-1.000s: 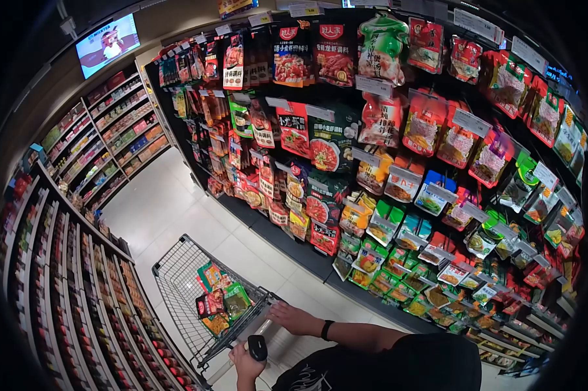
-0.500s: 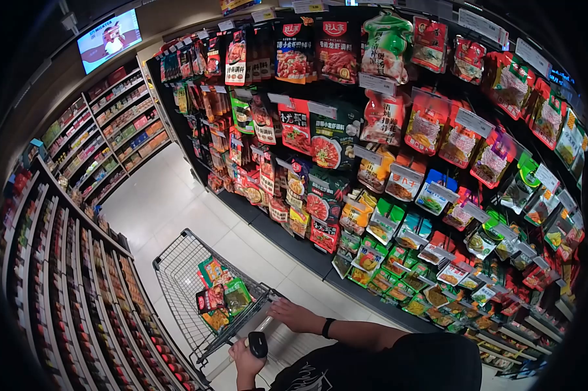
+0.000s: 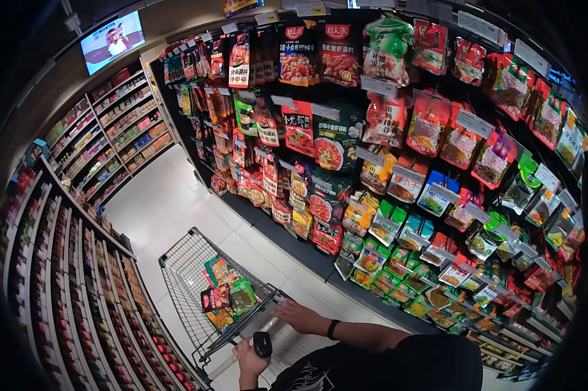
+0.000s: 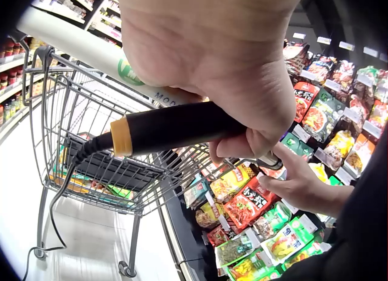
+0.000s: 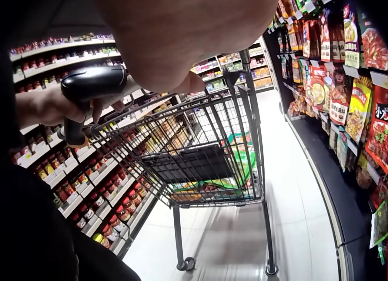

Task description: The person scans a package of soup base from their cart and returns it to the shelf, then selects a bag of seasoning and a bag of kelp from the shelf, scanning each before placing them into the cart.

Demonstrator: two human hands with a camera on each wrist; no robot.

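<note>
My left hand [image 3: 250,360] grips a black corded barcode scanner [image 4: 176,128] with a yellow ring at the cable end of its handle. That same hand lies over the white handle [image 4: 79,47] of a wire shopping cart [image 5: 203,162]. Farther along the handle my right hand [image 3: 300,318] holds on, fingers over the top and thumb by the bar. Inside the cart lie several colourful food packets, among them a green packet [image 3: 244,297] and a dark red packet [image 3: 215,298]. The scanner's cable hangs down beside the cart in the left wrist view.
To the right, a tall rack holds hanging seasoning pouches [image 3: 338,55]. Shelves of jars [image 3: 112,287] line the left side. Pale tiled floor [image 3: 157,189] runs between them towards the back shelves [image 3: 128,117]. A screen [image 3: 112,41] hangs at upper left.
The head view has shifted slightly, so cart, hands and shelves sit a little farther right in it. Both hands keep their places on the cart handle and scanner.
</note>
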